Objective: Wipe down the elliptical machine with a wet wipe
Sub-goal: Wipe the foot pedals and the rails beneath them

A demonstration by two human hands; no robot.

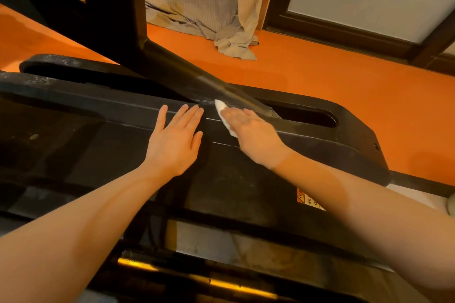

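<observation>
The black housing of the elliptical machine (332,145) fills the middle of the head view, with a dark arm (187,74) slanting down into a slot (307,117) in its top. My left hand (176,141) lies flat on the housing, fingers straight and spread. Just to its right, my right hand (251,133) presses a white wet wipe (221,109) onto the top ridge where the arm enters the slot. Only the wipe's far corner and a lower edge show past the hand; my fingers over it look roughly straight.
Orange floor (332,74) runs behind the machine. A crumpled beige cloth (221,22) hangs and bunches on the floor at the back. A dark-framed door or panel (369,7) stands at the back right. An orange warning label (307,200) sits on the housing near my right forearm.
</observation>
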